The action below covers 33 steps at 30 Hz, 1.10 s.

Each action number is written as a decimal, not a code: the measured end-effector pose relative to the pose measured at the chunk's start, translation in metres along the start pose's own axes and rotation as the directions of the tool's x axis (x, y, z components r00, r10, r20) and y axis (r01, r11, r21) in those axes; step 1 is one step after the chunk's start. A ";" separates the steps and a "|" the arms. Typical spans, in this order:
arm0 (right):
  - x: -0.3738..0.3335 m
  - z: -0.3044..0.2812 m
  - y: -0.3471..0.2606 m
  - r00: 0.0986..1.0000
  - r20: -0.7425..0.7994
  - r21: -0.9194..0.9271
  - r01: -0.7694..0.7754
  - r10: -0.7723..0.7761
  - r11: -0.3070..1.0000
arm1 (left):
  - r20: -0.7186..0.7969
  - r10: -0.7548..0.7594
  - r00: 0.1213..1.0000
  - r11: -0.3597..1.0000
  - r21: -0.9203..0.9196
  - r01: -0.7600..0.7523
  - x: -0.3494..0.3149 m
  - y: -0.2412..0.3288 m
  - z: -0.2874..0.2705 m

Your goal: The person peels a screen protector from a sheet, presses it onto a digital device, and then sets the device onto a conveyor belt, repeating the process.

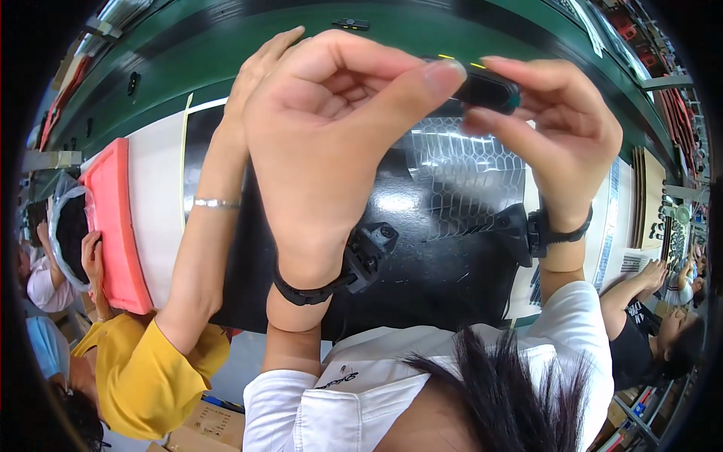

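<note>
Raised over the far side of the table, a small black oblong device (488, 90) with thin yellow marks is held between both hands. My left hand (316, 135) pinches its left end with thumb and fingers, hiding that end. Its right end is held by my right hand (568, 113), thumb below and fingertips above. Under the hands, a clear plastic sheet with a honeycomb-like pattern of cells (471, 173) rests on a shiny black mat (407, 290). Each wrist wears a black strap with a black mount.
Beyond the table runs a green conveyor belt (422, 26) carrying small black devices (351, 24). At left, a co-worker in a yellow top stretches an arm (203, 218) toward the belt, close beside my left arm. A pink-red tray (119, 226) stands farther left. Another person (640, 331) works at right.
</note>
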State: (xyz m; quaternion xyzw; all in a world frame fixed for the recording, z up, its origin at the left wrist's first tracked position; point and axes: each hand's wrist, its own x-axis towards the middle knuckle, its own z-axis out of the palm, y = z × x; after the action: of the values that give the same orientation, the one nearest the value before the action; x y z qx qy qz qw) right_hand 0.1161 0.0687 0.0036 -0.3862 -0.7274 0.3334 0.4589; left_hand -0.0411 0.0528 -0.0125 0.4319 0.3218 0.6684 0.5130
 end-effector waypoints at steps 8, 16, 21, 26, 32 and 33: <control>0.007 -0.001 -0.005 0.999 -0.021 -0.084 0.036 -0.038 0.996 | -0.021 0.030 0.999 0.997 0.068 -0.029 0.006 0.003 0.003; -0.002 -0.006 0.000 0.970 0.025 -0.190 0.241 -0.241 0.952 | 0.007 0.100 0.995 0.979 0.180 -0.099 -0.006 -0.001 0.008; -0.003 -0.005 -0.003 0.961 0.054 -0.241 0.275 -0.270 0.931 | 0.038 0.206 0.978 0.919 0.335 -0.207 -0.004 -0.003 0.005; -0.001 -0.001 0.003 0.981 0.027 -0.156 0.192 -0.190 0.969 | 0.022 0.022 1.000 0.893 0.448 -0.030 0.007 -0.007 -0.001; 0.009 -0.005 0.022 0.981 0.193 0.128 -0.028 0.002 0.991 | 0.246 -0.283 0.927 0.955 0.161 0.249 0.021 -0.016 -0.017; 0.012 -0.006 0.029 0.971 0.235 0.159 -0.085 0.045 0.984 | 0.251 -0.280 0.927 0.956 0.161 0.245 0.023 -0.019 -0.016</control>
State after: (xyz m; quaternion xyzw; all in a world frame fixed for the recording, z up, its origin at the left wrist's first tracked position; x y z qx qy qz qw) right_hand 0.1254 0.0938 -0.0132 -0.3284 -0.7319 0.4511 0.3911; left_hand -0.0501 0.0799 -0.0298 0.5040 0.3451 0.5063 0.6087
